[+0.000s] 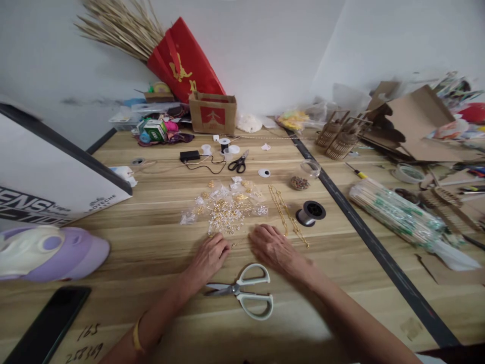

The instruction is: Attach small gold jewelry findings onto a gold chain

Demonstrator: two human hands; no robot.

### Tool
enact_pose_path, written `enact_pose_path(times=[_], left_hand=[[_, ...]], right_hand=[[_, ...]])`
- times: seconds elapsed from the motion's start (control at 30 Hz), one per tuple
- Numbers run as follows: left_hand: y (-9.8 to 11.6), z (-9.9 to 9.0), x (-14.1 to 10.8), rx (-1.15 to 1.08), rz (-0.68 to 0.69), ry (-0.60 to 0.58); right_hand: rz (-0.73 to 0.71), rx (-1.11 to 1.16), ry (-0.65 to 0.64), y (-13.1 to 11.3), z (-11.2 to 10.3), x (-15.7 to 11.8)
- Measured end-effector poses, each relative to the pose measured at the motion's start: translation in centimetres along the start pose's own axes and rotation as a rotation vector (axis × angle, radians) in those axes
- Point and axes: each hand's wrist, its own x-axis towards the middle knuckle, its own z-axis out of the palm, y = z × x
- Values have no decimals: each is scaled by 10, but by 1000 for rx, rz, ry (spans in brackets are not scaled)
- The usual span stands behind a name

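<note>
My left hand [212, 254] rests on the wooden table with its fingers curled, beside a pile of clear and gold beads [227, 215]; what its fingertips hold, if anything, is too small to tell. My right hand [270, 245] lies palm down to the right, its fingertips on the tabletop and hard to make out. Between the hands is a short piece of thin gold chain [238, 243]. A longer gold chain [280, 206] stretches out beyond my right hand, near a spool of wire [310, 213]. White-handled scissors [237, 289] lie partly open just below both hands.
Black scissors [238, 163], a jar of brown beads [300, 182] and a black box with a cord [190, 155] stand farther back. Bagged sticks [394, 210] lie right. At left are a phone [49, 323], a purple-white object [56, 253] and a large box [49, 177].
</note>
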Motion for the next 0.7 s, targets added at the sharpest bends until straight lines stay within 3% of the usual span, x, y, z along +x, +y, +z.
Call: enact_pose_path(times=[0.7], left_hand=[[-4, 2, -5, 5, 24, 9]], right_hand=[[17, 1, -15, -5, -2, 1]])
